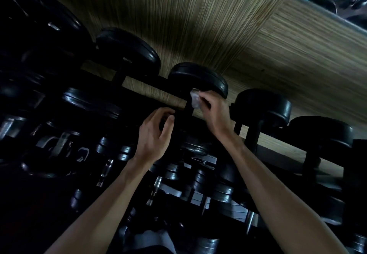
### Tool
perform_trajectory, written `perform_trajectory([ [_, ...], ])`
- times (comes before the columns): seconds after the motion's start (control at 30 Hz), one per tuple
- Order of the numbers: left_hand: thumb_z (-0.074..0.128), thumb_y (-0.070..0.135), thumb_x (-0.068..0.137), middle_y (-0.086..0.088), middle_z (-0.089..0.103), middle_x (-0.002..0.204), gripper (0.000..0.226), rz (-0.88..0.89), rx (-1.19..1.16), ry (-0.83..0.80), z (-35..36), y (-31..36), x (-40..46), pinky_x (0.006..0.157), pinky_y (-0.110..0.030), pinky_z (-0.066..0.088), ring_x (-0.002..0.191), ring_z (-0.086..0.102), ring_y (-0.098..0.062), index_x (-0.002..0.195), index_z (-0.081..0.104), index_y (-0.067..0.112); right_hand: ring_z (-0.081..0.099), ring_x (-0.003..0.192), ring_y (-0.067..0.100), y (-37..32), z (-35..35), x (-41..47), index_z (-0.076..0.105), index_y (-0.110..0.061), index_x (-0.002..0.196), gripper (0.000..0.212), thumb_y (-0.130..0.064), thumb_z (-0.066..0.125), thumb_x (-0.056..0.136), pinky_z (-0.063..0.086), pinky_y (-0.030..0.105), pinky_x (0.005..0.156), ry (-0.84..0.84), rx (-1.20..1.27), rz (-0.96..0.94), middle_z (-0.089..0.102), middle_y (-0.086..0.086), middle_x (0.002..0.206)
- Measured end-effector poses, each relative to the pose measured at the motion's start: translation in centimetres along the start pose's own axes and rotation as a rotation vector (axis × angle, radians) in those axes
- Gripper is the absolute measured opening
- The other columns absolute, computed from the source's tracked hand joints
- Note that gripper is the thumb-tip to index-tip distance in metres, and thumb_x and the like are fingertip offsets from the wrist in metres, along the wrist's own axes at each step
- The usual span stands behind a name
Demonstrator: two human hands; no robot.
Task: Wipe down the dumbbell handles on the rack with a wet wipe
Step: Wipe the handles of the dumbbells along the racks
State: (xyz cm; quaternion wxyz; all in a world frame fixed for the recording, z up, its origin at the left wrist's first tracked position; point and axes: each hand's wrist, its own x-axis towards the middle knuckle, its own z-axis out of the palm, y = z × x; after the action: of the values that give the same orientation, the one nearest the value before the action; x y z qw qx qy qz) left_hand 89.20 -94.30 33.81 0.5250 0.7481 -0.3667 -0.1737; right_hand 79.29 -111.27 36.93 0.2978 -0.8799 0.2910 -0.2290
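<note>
Wipe: wet wipe (194, 99) is sitting crumpled against the dark handle (188, 110) of one dumbbell, just under that dumbbell's far head (198, 78); it is showing pale against the black bar.
Right hand: your right hand (213, 112) is pinching the wipe between curled fingers and thumb, pressing it onto the top end of the handle where the bar is meeting the far head.
Left hand: your left hand (155, 132) is hovering just left of the same handle, a little below the wipe, fingers loosely curled and holding nothing; you cannot tell whether its fingertips are touching the bar, since that spot is lying in deep shadow.
Handle: it is running from the far head down toward you, and its lower part is disappearing into darkness between your two hands.
Rack: the rack (139, 86) is carrying a row of black round-headed dumbbells on both sides of the handle, one (262, 104) just to its right and another (129, 49) to its left.
Lower tiers: below the handle, smaller dumbbells with shiny metal bars (156, 184) are lying in rows, blurred and dim.
Floor: striped wood-look flooring (218, 25) is stretching beyond the far head.
</note>
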Motion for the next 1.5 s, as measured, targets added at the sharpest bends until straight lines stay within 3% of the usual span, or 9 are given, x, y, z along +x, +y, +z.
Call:
perform_trajectory([
  [0.1,0.041,0.043,0.1,0.01,0.067,0.1,0.041,-0.005,0.008,0.0,0.1,-0.1,0.0,0.078,-0.015,0.047,0.094,0.064,-0.005,0.114,0.066,0.014,0.063,0.094,0.012,-0.2,0.3,-1.3,0.073,-0.006,0.11,0.019,-0.012,0.06,0.097,0.053,0.031,0.08,-0.186,-0.026,-0.153,0.067,0.005,0.102],
  [0.27,0.04,0.042,0.101,0.008,0.068,0.102,0.042,0.013,0.004,0.004,0.1,-0.2,0.0,0.079,-0.019,0.049,0.096,0.064,-0.007,0.113,0.067,0.012,0.063,0.107,0.006,-0.6,-1.5,-1.8,0.074,-0.015,0.113,0.024,-0.009,0.067,0.091,0.054,0.029,0.091,-0.563,0.072,-0.085,0.069,-0.005,0.113],
  [0.37,0.039,0.045,0.101,0.008,0.068,0.099,0.044,0.003,0.005,-0.001,0.1,-0.3,0.0,0.075,-0.021,0.051,0.092,0.064,-0.006,0.114,0.067,0.013,0.068,0.095,0.011,-0.6,-2.2,-1.0,0.073,-0.01,0.11,0.021,-0.007,0.068,0.09,0.056,0.032,0.083,-0.324,0.112,0.017,0.07,0.002,0.104],
  [0.47,0.04,0.042,0.1,0.008,0.067,0.096,0.042,-0.01,-0.014,0.01,0.1,-0.1,0.0,0.073,-0.021,0.051,0.089,0.065,-0.007,0.112,0.067,0.013,0.064,0.09,0.007,-0.5,-2.2,0.3,0.072,-0.006,0.112,0.021,-0.004,0.064,0.093,0.05,0.013,0.077,-0.077,-0.045,-0.012,0.069,0.005,0.104],
  [0.8,0.04,0.042,0.1,0.006,0.068,0.101,0.043,-0.016,-0.035,-0.001,-0.2,0.2,-0.1,0.079,-0.019,0.049,0.095,0.064,-0.007,0.112,0.067,0.012,0.066,0.098,-0.003,-1.1,-2.1,-2.2,0.076,-0.017,0.105,0.016,-0.011,0.067,0.093,0.05,0.015,0.088,-0.701,0.079,0.106,0.07,-0.013,0.103],
  [1.07,0.042,0.037,0.102,0.007,0.066,0.102,0.035,-0.044,-0.062,-0.044,-0.7,0.1,-0.2,0.079,-0.012,0.045,0.096,0.063,-0.006,0.114,0.066,0.014,0.065,0.091,0.01,-1.2,-1.3,0.6,0.073,-0.007,0.108,0.018,-0.006,0.064,0.093,0.052,0.019,0.077,-0.155,-0.068,-0.009,0.068,0.003,0.102],
  [1.23,0.046,0.032,0.106,0.005,0.065,0.113,0.028,-0.004,0.022,-0.123,-2.0,-0.2,0.5,0.086,-0.014,0.049,0.101,0.061,-0.003,0.12,0.063,0.016,0.063,0.095,0.009,-1.5,-1.1,-0.3,0.074,-0.009,0.106,0.016,-0.008,0.062,0.094,0.049,0.016,0.079,-0.532,-0.115,-0.129,0.068,0.0,0.104],
  [1.37,0.048,0.031,0.1,-0.002,0.068,0.11,0.031,0.206,0.303,-0.089,-4.7,-0.9,1.6,0.093,-0.042,0.053,0.103,0.064,-0.02,0.118,0.065,0.012,0.068,0.096,0.013,-1.9,-1.6,-0.3,0.075,-0.015,0.109,0.019,-0.009,0.064,0.095,0.054,0.034,0.084,-0.829,-0.075,0.086,0.072,-0.002,0.107],
  [1.5,0.058,0.013,0.097,-0.006,0.069,0.103,0.016,0.426,0.576,0.106,-8.6,-1.7,3.2,0.116,-0.045,0.03,0.113,0.062,-0.03,0.107,0.07,0.009,0.068,0.082,0.001,-2.9,-1.8,1.2,0.074,-0.008,0.108,0.016,-0.012,0.063,0.096,0.056,0.028,0.078,-0.641,0.067,0.211,0.072,-0.006,0.09],
])
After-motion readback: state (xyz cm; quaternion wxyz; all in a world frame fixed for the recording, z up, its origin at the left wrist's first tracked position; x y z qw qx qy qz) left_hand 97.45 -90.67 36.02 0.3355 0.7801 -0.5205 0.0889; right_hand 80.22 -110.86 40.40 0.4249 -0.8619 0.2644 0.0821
